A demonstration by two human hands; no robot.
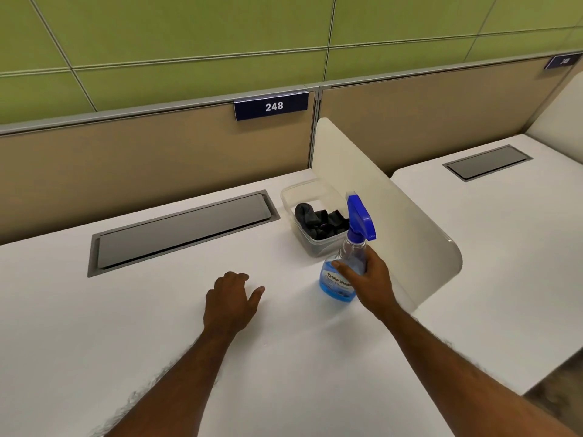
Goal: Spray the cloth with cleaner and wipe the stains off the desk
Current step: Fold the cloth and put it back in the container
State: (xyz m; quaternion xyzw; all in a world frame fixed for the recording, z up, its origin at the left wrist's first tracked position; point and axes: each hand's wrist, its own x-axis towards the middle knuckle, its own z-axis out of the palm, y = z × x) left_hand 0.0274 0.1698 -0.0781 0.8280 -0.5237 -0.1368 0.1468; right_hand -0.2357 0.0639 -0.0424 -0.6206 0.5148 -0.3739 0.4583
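Observation:
A clear spray bottle (339, 279) with a blue trigger head and blue liquid stands on the white desk (157, 326). My right hand (369, 279) grips its body, thumb across the label. My left hand (232, 299) hovers or rests low over the desk to the left of the bottle, fingers loosely curled, holding nothing. Dark cloths (321, 220) lie bunched in a clear plastic container (291, 197) just behind the bottle. I cannot make out stains on the desk.
A grey cable hatch (183, 231) is set into the desk at the back left. A cream divider panel (394, 216) stands right of the bottle, with another desk (504, 247) beyond. A beige partition with sign 248 (271, 106) closes the back.

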